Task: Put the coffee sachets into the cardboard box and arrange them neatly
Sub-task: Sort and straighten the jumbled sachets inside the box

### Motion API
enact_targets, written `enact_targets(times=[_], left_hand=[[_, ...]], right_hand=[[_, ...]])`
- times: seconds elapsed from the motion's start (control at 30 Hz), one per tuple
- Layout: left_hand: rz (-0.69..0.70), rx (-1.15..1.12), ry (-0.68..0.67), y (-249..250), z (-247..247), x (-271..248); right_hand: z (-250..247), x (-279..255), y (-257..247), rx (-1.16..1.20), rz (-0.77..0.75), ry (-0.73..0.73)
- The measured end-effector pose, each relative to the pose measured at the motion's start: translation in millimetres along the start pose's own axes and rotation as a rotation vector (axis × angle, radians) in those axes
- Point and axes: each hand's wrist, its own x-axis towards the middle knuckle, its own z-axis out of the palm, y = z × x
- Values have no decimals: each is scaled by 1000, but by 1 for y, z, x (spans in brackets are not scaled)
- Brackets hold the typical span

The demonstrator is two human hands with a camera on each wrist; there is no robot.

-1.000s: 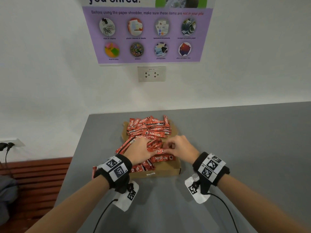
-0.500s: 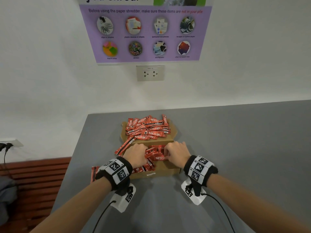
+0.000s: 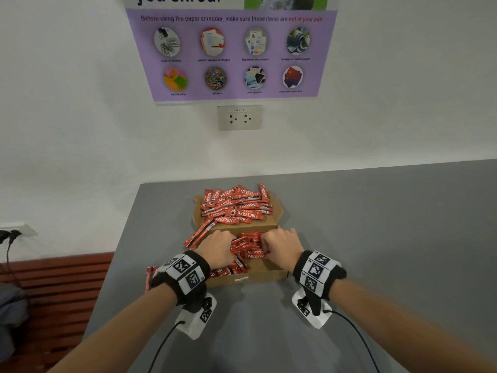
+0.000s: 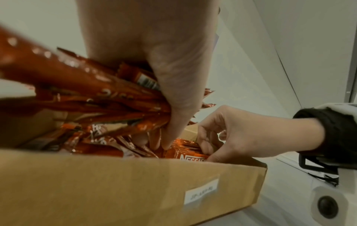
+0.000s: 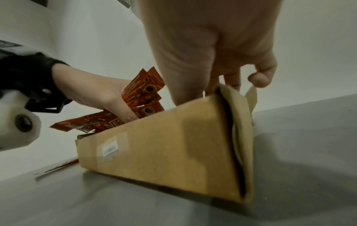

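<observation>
Head view: both hands have dropped from above the sachets into the cardboard box (image 3: 252,275); left hand (image 3: 217,249) clutches a bundle of coffee sachets (image 3: 246,244), right hand (image 3: 281,247) pinches a flat stack by the right wall. More sachets heaped on the rear flap (image 3: 277,211). Grey table (image 3: 376,224) lies open to the right; its left edge is near the box.

Office: paper-shredder poster (image 3: 231,49) overhead

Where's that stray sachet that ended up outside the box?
In the head view the stray sachet lies on the grey table left of the cardboard box, just beyond the left hand's wristband.
</observation>
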Motion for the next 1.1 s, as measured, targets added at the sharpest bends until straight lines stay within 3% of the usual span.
enact_targets(times=[0.4,0.63,0.7,0.77,0.87,0.97,1.1], left_hand=[[12,-16,53,-1,1,-2],[92,-127,126,6,-10,-6],[31,-263,182,8,-24,-13],[-68,-462,349,2,-44,-25],[-320,-559,494,-31,-66,-44],[-566,-273,336,-66,-60,-61],[-665,-18,92,-84,-35,-76]], right_hand=[[-11,-3,5,-58,-26,-4],[-19,-7,5,-30,-31,-11],[-23,-10,5,12,-16,21],[-27,-16,6,90,14,83],[-27,-27,7,169,31,149],[-26,-31,4,181,24,149],[-27,-29,-1,192,22,165]])
